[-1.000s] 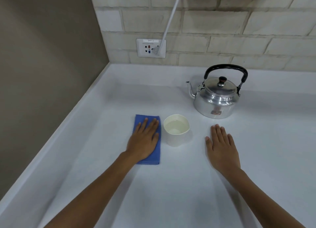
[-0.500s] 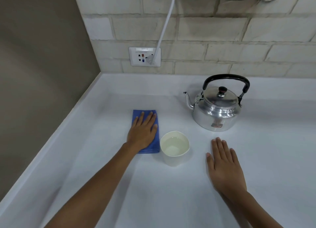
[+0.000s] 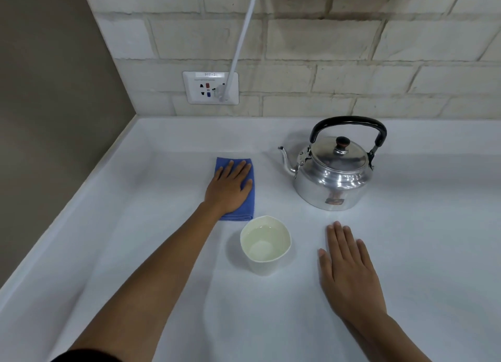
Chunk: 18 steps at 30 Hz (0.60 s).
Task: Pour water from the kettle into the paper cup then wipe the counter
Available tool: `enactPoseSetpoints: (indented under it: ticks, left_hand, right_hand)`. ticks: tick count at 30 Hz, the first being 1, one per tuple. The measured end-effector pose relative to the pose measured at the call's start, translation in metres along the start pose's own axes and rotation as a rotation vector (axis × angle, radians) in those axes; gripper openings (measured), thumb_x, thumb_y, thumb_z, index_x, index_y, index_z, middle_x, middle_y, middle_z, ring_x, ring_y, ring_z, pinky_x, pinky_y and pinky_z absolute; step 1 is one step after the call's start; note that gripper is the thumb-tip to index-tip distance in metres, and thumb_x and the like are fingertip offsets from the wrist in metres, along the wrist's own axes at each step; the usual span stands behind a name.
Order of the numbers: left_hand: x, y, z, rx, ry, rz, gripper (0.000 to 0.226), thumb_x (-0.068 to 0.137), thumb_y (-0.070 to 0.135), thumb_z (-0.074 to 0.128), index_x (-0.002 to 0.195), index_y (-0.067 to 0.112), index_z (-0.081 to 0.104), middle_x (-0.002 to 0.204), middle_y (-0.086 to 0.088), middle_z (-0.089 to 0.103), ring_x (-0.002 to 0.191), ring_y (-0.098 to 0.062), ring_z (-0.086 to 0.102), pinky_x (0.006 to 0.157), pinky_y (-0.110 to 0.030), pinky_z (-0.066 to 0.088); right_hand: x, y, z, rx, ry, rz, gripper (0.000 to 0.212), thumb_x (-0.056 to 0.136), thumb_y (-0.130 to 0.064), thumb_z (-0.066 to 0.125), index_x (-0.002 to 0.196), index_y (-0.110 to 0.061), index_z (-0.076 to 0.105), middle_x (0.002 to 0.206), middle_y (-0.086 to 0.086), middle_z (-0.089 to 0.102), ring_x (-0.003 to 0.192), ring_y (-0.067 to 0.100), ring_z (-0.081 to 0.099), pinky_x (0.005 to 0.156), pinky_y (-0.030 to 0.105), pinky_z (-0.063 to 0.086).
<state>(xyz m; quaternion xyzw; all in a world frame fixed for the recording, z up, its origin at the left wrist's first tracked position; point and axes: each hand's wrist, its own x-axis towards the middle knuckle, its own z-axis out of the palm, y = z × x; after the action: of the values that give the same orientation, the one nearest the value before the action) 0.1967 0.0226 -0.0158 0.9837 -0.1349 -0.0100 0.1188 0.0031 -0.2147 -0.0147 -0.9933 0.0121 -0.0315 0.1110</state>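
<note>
A white paper cup [image 3: 265,243] with water in it stands on the white counter [image 3: 420,239]. Behind it to the right sits a shiny metal kettle [image 3: 334,177] with a black handle, lid on, spout pointing left. My left hand [image 3: 229,189] lies flat, palm down, pressing a folded blue cloth [image 3: 250,207] onto the counter just behind and left of the cup. Resting flat on the bare counter right of the cup is my right hand [image 3: 348,269], fingers apart and holding nothing.
A brick wall runs along the back, with a wall socket [image 3: 211,87] and a white cable [image 3: 241,44] plugged into it. A brown side wall [image 3: 54,117] closes off the left. The counter has a raised lip along its left edge.
My left hand has slid the blue cloth away from me, from beside the cup to behind it on the left. The right hand, cup and kettle stay in place.
</note>
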Motion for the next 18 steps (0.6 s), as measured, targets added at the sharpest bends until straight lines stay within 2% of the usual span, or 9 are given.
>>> enactPoseSetpoints:
  ticks: [2, 5, 8, 11, 16, 18]
  left_hand:
    - [0.011, -0.002, -0.001, -0.005, -0.006, -0.003, 0.054, 0.098, 0.041, 0.019, 0.147, 0.024, 0.006, 0.158, 0.006, 0.006, 0.145, -0.018, 0.0, 0.118, -0.037, 0.0]
    - [0.023, -0.006, -0.003, -0.012, 0.002, 0.003, 0.054, 0.098, 0.041, 0.019, 0.147, 0.023, 0.007, 0.158, 0.005, 0.007, 0.145, -0.019, 0.001, 0.118, -0.039, 0.0]
    - [0.031, -0.007, -0.006, -0.013, -0.018, -0.002, 0.054, 0.098, 0.041, 0.019, 0.147, 0.024, 0.006, 0.158, 0.005, 0.006, 0.145, -0.02, 0.0, 0.118, -0.039, 0.0]
    - [0.037, -0.008, -0.007, -0.009, -0.045, -0.001, 0.054, 0.098, 0.041, 0.018, 0.147, 0.024, 0.003, 0.158, 0.005, 0.003, 0.145, -0.02, -0.003, 0.118, -0.04, -0.002]
    - [0.035, -0.003, -0.019, -0.015, -0.198, -0.035, 0.056, 0.098, 0.043, 0.014, 0.146, 0.022, -0.006, 0.158, 0.002, -0.008, 0.144, -0.022, -0.009, 0.117, -0.043, -0.006]
    - [0.028, 0.003, -0.028, -0.05, -0.179, -0.033, 0.059, 0.097, 0.045, 0.015, 0.146, 0.019, -0.007, 0.158, 0.0, -0.007, 0.145, -0.021, -0.007, 0.117, -0.042, -0.005]
  right_hand:
    - [0.0, 0.0, 0.001, -0.003, 0.003, -0.002, 0.064, 0.084, -0.042, -0.01, 0.142, -0.014, -0.013, 0.151, -0.005, -0.016, 0.136, 0.006, -0.02, 0.119, 0.032, -0.006]
    - [0.001, 0.0, 0.001, 0.008, 0.004, 0.007, 0.055, 0.096, -0.037, 0.006, 0.143, -0.015, -0.011, 0.155, -0.003, -0.012, 0.137, 0.006, -0.02, 0.119, 0.032, -0.006]
    - [0.0, 0.001, 0.001, 0.035, 0.011, 0.004, 0.056, 0.098, -0.034, 0.016, 0.143, -0.015, -0.011, 0.155, -0.004, -0.011, 0.138, 0.007, -0.019, 0.119, 0.032, -0.007]
    - [0.0, 0.003, 0.002, 0.037, 0.024, -0.003, 0.056, 0.098, -0.034, 0.016, 0.143, -0.016, -0.011, 0.153, -0.005, -0.012, 0.138, 0.007, -0.019, 0.118, 0.032, -0.007]
    - [0.001, 0.003, 0.003, 0.046, 0.016, 0.005, 0.055, 0.098, -0.036, 0.015, 0.144, -0.016, -0.009, 0.156, -0.003, -0.008, 0.138, 0.006, -0.018, 0.119, 0.032, -0.005]
    - [0.002, 0.003, 0.003, 0.061, 0.012, 0.01, 0.056, 0.098, -0.036, 0.018, 0.145, -0.016, -0.007, 0.157, -0.003, -0.006, 0.139, 0.006, -0.016, 0.119, 0.032, -0.005]
